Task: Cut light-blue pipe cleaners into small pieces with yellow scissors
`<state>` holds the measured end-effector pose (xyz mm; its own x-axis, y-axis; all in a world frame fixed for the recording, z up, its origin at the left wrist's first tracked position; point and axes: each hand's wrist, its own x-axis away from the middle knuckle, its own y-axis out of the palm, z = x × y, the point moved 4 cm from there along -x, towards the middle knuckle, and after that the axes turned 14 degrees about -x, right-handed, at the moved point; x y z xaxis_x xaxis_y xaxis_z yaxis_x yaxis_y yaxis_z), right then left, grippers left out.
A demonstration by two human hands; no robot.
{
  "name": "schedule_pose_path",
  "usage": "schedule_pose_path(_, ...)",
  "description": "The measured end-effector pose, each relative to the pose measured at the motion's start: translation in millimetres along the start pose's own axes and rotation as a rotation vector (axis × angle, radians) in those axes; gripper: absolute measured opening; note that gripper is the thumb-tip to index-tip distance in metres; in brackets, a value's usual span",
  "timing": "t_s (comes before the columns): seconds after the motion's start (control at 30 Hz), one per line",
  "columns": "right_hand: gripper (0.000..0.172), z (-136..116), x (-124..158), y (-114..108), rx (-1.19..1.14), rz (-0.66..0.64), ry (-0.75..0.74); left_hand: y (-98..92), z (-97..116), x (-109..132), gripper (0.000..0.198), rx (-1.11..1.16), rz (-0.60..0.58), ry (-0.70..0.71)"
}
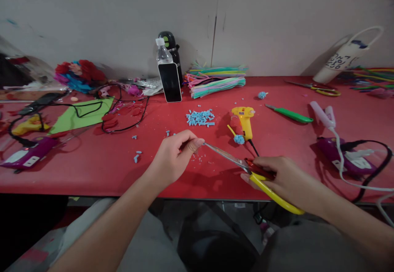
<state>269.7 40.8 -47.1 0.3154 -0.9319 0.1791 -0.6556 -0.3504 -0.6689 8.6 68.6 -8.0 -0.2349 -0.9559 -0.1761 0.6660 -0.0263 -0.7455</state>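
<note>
My left hand is closed in a pinch above the table, with a tiny blue piece just showing at the thumb and fingertip. The scissors, with yellow and red handles, are gripped in my right hand. Their blades point left, and the tips reach my left fingertips. Behind my hands lies a pile of short blue fuzzy pieces. To its right a yellow glue gun rests on the table, a blue fuzzy ball beside it. Small loose scraps lie below the left fingers.
On the red table stand a phone and bottles. Bundled pipe cleaners lie against the wall. A green craft knife and another pair of scissors lie right. Purple power strips with cords sit at both sides.
</note>
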Motion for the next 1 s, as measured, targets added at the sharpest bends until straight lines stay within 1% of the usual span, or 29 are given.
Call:
schedule_pose_path(0.17,0.04,-0.9,-1.4,-1.4,-0.011,0.028,-0.001,0.3,-1.3,-0.2,0.03,-0.002,0.0,0.01)
schedule_pose_path(0.27,0.043,-4.1,-0.5,-3.1,-0.034,0.019,-0.002,-0.1,-2.1,-0.6,0.03,-0.002,0.013,0.02)
schedule_pose_path(0.43,0.043,-1.8,0.9,-0.7,-0.05,-0.025,0.053,-0.4,-2.3,-0.9,0.03,-0.002,0.009,0.006)
schedule_pose_path(0.63,0.038,-1.7,-0.1,0.2,-0.02,-0.033,0.024,-0.1,-1.2,-0.6,0.029,0.003,-0.01,0.008)
schedule_pose_path(0.8,0.039,-2.7,0.1,0.4,-0.012,-0.046,0.028,1.2,-1.3,-0.9,0.029,0.002,-0.027,0.012)
schedule_pose_path(1.0,0.039,2.0,0.6,1.2,0.015,-0.052,0.022,0.8,-1.7,-1.0,0.028,-0.002,-0.028,0.01)
